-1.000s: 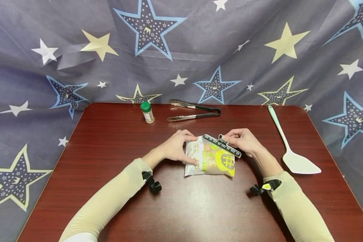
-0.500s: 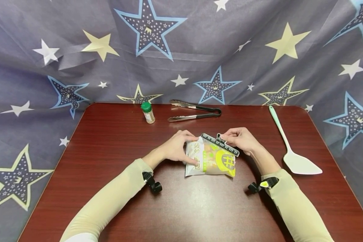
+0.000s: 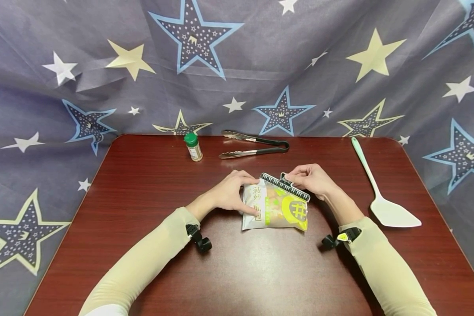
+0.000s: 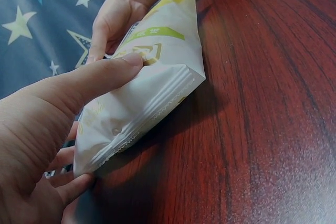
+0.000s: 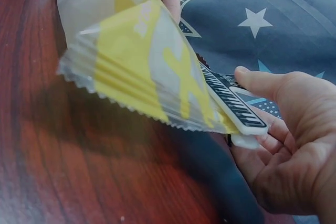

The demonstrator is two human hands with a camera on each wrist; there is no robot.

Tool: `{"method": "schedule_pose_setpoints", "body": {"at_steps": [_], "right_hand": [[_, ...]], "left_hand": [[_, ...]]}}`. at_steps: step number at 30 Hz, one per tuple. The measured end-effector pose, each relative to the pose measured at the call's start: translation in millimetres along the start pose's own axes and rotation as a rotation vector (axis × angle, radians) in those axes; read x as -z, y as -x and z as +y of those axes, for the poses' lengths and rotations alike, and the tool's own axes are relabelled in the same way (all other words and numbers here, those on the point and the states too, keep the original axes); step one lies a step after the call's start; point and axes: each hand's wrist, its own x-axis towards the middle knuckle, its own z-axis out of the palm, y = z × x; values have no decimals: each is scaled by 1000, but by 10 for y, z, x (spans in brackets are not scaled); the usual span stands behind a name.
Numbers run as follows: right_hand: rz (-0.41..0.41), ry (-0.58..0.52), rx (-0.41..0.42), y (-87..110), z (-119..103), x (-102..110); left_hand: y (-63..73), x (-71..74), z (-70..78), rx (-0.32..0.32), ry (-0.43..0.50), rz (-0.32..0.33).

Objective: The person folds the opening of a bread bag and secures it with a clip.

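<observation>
My left hand [image 3: 234,191] grips the left end of a food packet [image 3: 276,206], white and yellow with a see-through middle. In the left wrist view the thumb [image 4: 107,80] lies across its front and the fingers reach behind it. My right hand [image 3: 314,181] pinches the handle of a long bag clip [image 3: 285,188] with a piano-key pattern. The clip lies slanted along the packet's upper right edge. From the right wrist view, the yellow corner of the packet [image 5: 131,66] meets the clip [image 5: 236,100], apparently between its two bars; how deep it sits is hidden.
On the dark red table [image 3: 162,184], a green-capped seasoning jar [image 3: 193,148] and black-handled tongs [image 3: 256,145] are at the back. A pale spatula [image 3: 391,210] lies right of my right hand. A star-patterned cloth [image 3: 221,66] hangs behind the table's far edge.
My right hand and the clip have shifted slightly left and away from me, along the packet's upper edge. The left hand and the packet have barely moved.
</observation>
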Motion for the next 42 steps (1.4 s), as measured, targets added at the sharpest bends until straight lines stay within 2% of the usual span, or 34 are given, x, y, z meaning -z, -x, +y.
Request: {"method": "schedule_pose_setpoints", "body": {"at_steps": [21,35,42], "right_hand": [[21,-18,-9,-18,30,-34],[-18,81,-31,-10,-1,9],[-18,85,-38,-4,-8,28]], "left_hand": [[-3,3,5,0,-2,-6],[14,13,14,19,2,-17],[19,15,32,23,7,-18]]}}
